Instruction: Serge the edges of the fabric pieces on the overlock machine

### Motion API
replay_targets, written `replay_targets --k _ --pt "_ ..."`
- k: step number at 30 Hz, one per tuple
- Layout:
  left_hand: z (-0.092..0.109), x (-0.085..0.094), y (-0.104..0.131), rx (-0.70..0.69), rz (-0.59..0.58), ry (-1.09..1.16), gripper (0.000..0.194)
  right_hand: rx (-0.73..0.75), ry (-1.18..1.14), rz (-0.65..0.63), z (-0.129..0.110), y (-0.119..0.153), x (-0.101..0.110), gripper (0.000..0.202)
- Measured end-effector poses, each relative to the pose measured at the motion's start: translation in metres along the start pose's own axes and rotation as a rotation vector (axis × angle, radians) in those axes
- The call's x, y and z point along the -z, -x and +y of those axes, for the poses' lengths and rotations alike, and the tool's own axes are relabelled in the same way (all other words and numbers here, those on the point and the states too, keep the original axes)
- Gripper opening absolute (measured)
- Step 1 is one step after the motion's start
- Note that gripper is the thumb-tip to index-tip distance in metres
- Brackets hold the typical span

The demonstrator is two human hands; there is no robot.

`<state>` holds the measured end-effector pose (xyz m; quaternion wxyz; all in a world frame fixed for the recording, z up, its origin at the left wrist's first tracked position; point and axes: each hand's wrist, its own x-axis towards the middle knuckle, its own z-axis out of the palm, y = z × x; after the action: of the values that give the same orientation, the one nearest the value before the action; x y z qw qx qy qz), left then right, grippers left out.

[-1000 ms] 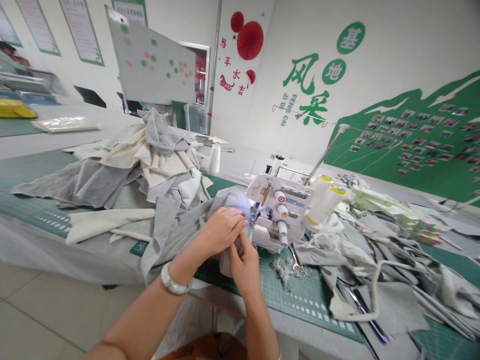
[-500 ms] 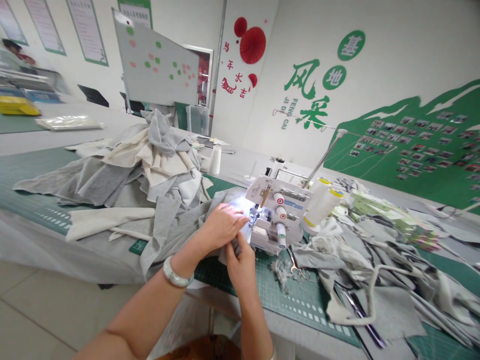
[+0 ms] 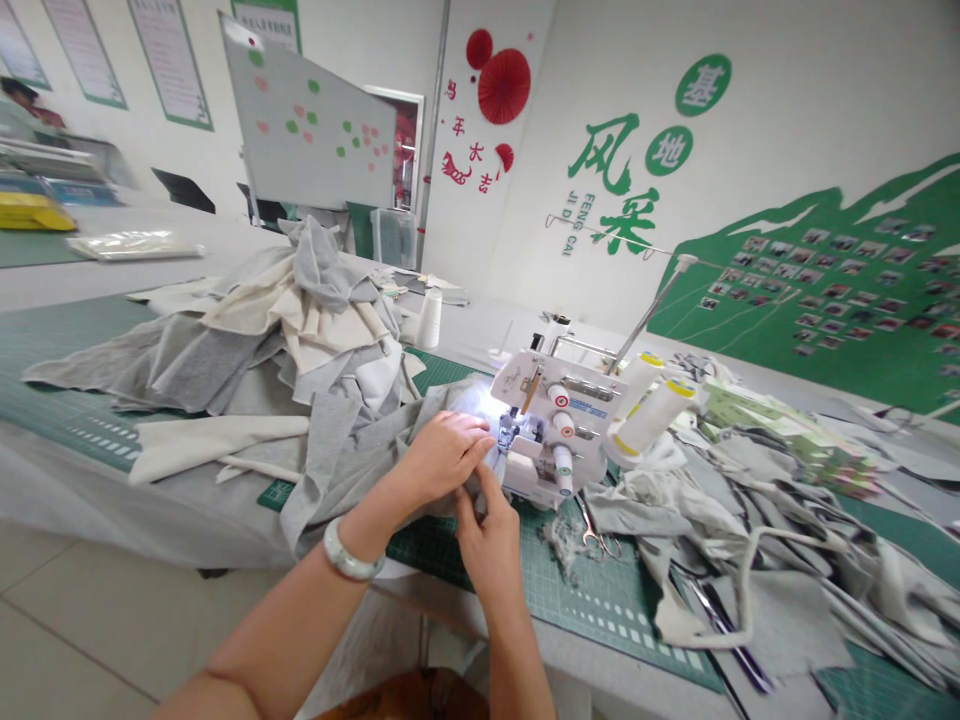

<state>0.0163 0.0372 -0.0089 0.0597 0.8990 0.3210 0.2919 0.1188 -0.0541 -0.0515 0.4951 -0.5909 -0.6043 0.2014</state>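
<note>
Hand position at an overlock sewing machine, head view. The grey fabric lies on the desk at the machine's left, gathered under both hands and reaching the lit presser foot. Left hand: palm down over the cloth, fingers side by side; its thumb is hidden, so whether this grip pinches the fabric cannot be told. Right hand: thumb and forefinger slant toward the cloth just below the left hand, which covers their tips; whether they close on it cannot be told. The step in hand is judged to be guiding the fabric edge into the presser foot. The next move would call for light, even guidance, with the layers flat, fingertips clear of the needle area and loose folds held away from it
</note>
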Motion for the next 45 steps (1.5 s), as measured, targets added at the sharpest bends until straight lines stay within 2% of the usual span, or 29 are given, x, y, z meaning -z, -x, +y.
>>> replay_targets --k 8,14,20,26,30,35,40,45 --pt "-0.009 -0.001 -0.01 0.068 0.002 0.014 0.036 -0.127 -0.042 -0.095 -0.007 0.0 -0.002 0.044" --pt "-0.01 0.001 -0.014 0.1 -0.006 0.025 0.037 -0.134 0.141 -0.109 -0.018 0.003 -0.004 0.048" --pt "-0.011 0.003 -0.013 0.12 -0.023 -0.003 0.036 -0.183 0.243 -0.183 -0.024 0.001 -0.005 0.053" --pt "-0.017 0.003 -0.016 0.074 -0.006 0.008 0.038 -0.176 0.325 -0.193 -0.029 -0.003 -0.008 0.057" --pt "-0.01 0.008 -0.012 0.022 0.024 0.024 0.034 -0.169 0.375 -0.211 -0.029 -0.003 -0.011 0.054" --pt "-0.002 0.011 -0.002 -0.059 -0.033 0.147 0.028 -0.196 0.442 -0.238 -0.029 -0.006 -0.012 0.052" --pt "-0.007 0.01 0.003 -0.057 -0.058 0.158 0.027 -0.197 0.5 -0.266 -0.036 -0.01 -0.014 0.044" --pt "-0.011 0.01 0.004 -0.034 -0.036 0.179 0.026 -0.18 0.506 -0.256 -0.036 -0.009 -0.016 0.046"
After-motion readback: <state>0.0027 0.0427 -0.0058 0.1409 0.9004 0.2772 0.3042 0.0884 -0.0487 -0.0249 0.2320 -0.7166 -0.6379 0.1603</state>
